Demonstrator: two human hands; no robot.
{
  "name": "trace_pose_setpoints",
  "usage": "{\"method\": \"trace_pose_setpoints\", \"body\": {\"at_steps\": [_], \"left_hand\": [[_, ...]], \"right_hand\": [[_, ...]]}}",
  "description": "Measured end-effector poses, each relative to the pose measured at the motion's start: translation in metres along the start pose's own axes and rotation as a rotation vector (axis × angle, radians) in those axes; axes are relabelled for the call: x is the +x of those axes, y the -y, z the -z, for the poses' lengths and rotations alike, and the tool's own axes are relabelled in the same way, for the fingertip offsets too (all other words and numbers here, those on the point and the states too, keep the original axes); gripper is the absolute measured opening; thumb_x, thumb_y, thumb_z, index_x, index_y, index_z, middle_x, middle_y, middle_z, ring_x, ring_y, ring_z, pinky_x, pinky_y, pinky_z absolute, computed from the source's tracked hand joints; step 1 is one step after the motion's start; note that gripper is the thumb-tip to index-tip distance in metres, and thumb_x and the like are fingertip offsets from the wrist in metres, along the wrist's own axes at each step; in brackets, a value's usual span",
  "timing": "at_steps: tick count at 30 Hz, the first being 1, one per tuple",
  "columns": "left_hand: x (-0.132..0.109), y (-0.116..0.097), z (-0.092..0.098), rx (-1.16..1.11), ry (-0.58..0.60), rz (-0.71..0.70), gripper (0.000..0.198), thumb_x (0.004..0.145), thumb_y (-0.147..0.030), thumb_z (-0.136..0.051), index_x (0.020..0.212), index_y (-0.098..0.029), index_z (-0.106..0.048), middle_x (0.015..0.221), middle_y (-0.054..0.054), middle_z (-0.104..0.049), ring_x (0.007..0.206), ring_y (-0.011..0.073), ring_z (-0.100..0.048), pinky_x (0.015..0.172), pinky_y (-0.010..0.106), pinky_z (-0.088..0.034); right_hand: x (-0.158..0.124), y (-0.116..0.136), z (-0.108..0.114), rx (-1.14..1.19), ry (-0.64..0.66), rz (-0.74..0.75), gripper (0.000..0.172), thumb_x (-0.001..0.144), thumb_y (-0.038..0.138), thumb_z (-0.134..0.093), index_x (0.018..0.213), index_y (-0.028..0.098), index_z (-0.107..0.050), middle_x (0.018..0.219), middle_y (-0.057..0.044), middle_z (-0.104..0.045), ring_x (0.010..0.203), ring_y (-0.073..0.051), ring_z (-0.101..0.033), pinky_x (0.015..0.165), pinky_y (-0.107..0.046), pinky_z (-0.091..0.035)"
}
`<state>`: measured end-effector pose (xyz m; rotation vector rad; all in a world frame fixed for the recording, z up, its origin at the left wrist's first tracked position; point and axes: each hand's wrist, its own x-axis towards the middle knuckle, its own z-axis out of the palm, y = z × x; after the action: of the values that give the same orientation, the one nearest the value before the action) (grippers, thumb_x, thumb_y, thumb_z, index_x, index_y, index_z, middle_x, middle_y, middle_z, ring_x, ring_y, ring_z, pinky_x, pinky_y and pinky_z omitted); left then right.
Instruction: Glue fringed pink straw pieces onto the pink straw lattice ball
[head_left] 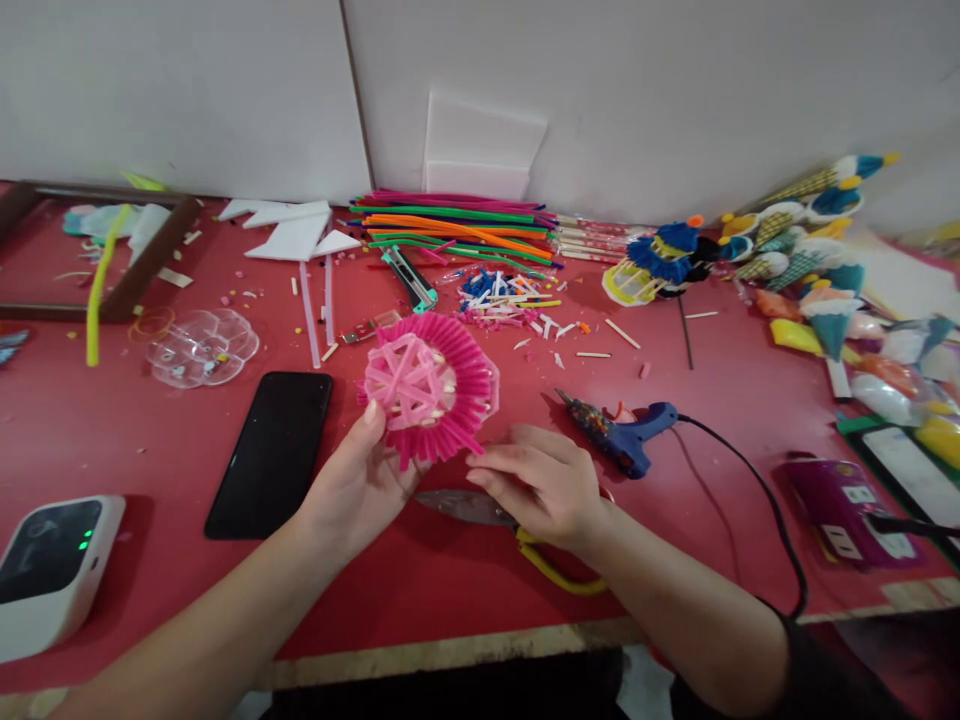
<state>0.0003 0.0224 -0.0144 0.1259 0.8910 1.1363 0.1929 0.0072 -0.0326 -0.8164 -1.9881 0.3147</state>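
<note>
A round pink pipe-cleaner craft [409,385] with a fringed magenta rim is held up over the table. My left hand [364,475] grips it from below and the left, its thumb on the front face. At the lower right of the rim, my right hand [544,485] pinches the end of a magenta pipe cleaner [474,447] between thumb and fingers. Scissors [559,565] with yellow handles lie beneath my right hand, partly covered by it. A blue glue gun [626,430] rests to the right of that hand.
Left of the craft lie a black phone [271,450], a clear flower-shaped tray [202,347] and a white device [56,570]. Behind are bundled pipe cleaners [457,230], a box cutter [411,280] and cut scraps [502,292]. The glue gun's cord runs to a purple power strip [847,510].
</note>
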Motion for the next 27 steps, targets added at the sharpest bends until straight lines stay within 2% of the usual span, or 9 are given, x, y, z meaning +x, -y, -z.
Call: {"method": "trace_pose_setpoints", "body": {"at_steps": [4,8,11,14,17,19,22,24,27], "left_hand": [[0.003,-0.001,-0.004,0.007,-0.052,-0.001,0.018,0.099,-0.024,-0.058,0.091,-0.019,-0.074,0.08,0.002,-0.08,0.066,0.0163,-0.077,0.06,0.024,-0.065],[0.005,-0.002,-0.007,-0.042,-0.037,-0.008,0.023,0.101,-0.028,-0.054,0.094,-0.021,-0.074,0.084,0.002,-0.08,0.071,0.0165,-0.078,0.067,0.027,-0.066],[0.005,-0.002,-0.007,-0.02,-0.059,0.003,0.021,0.101,-0.025,-0.055,0.097,-0.021,-0.075,0.088,0.003,-0.081,0.072,0.0164,-0.078,0.068,0.026,-0.066],[0.004,-0.002,-0.007,0.046,-0.116,0.002,0.018,0.098,-0.02,-0.057,0.099,-0.019,-0.075,0.092,0.004,-0.081,0.073,0.0166,-0.078,0.067,0.026,-0.066],[0.004,-0.002,-0.006,0.05,-0.125,-0.031,0.015,0.097,-0.019,-0.06,0.094,-0.019,-0.075,0.087,0.004,-0.08,0.07,0.016,-0.077,0.065,0.025,-0.066],[0.004,-0.002,-0.005,0.052,-0.107,-0.021,0.013,0.096,-0.02,-0.063,0.09,-0.018,-0.074,0.081,0.003,-0.079,0.065,0.0157,-0.075,0.064,0.025,-0.065],[0.005,-0.003,-0.003,0.044,-0.113,-0.013,0.007,0.093,-0.019,-0.067,0.094,-0.019,-0.074,0.084,0.003,-0.079,0.066,0.0168,-0.076,0.065,0.028,-0.066],[0.005,-0.004,-0.004,0.03,-0.123,-0.016,0.011,0.093,-0.018,-0.067,0.101,-0.021,-0.074,0.088,0.002,-0.08,0.069,0.0171,-0.077,0.066,0.029,-0.067],[0.005,-0.005,-0.006,-0.035,-0.085,-0.018,0.015,0.096,-0.023,-0.062,0.107,-0.022,-0.072,0.095,0.003,-0.08,0.078,0.0174,-0.078,0.073,0.03,-0.067]], "right_hand": [[0.001,0.003,0.004,0.043,-0.015,-0.099,0.018,0.101,0.02,-0.055,0.097,0.017,-0.073,0.075,-0.004,-0.077,0.059,-0.012,-0.066,0.058,-0.022,-0.057],[0.0,-0.001,0.004,0.171,-0.05,-0.35,0.019,0.098,0.024,-0.061,0.09,0.021,-0.078,0.078,-0.003,-0.079,0.067,-0.014,-0.072,0.065,-0.025,-0.06],[-0.001,-0.008,0.002,0.453,-0.097,-0.478,0.01,0.091,0.03,-0.073,0.088,0.026,-0.081,0.091,-0.004,-0.082,0.078,-0.016,-0.076,0.071,-0.028,-0.062],[-0.002,-0.015,0.001,0.807,-0.1,-0.464,0.007,0.085,0.036,-0.08,0.087,0.029,-0.082,0.118,-0.005,-0.079,0.081,-0.018,-0.076,0.072,-0.034,-0.063],[-0.003,-0.016,0.002,1.086,-0.054,-0.43,0.007,0.086,0.037,-0.079,0.086,0.031,-0.081,0.125,-0.004,-0.077,0.075,-0.017,-0.075,0.065,-0.034,-0.062],[-0.003,-0.016,0.002,1.196,-0.002,-0.449,0.007,0.09,0.034,-0.076,0.088,0.029,-0.08,0.116,-0.005,-0.08,0.074,-0.016,-0.075,0.062,-0.031,-0.06],[-0.004,-0.015,0.002,1.253,0.031,-0.511,0.008,0.092,0.031,-0.073,0.09,0.026,-0.078,0.086,-0.003,-0.081,0.066,-0.014,-0.073,0.058,-0.025,-0.057],[-0.004,-0.016,0.001,1.216,0.023,-0.569,0.009,0.09,0.033,-0.076,0.087,0.024,-0.077,0.067,0.0,-0.076,0.058,-0.011,-0.069,0.054,-0.022,-0.053],[-0.002,-0.018,0.003,1.026,0.071,-0.697,0.018,0.087,0.039,-0.078,0.082,0.021,-0.077,0.054,0.004,-0.068,0.048,-0.008,-0.06,0.049,-0.019,-0.047]]}}
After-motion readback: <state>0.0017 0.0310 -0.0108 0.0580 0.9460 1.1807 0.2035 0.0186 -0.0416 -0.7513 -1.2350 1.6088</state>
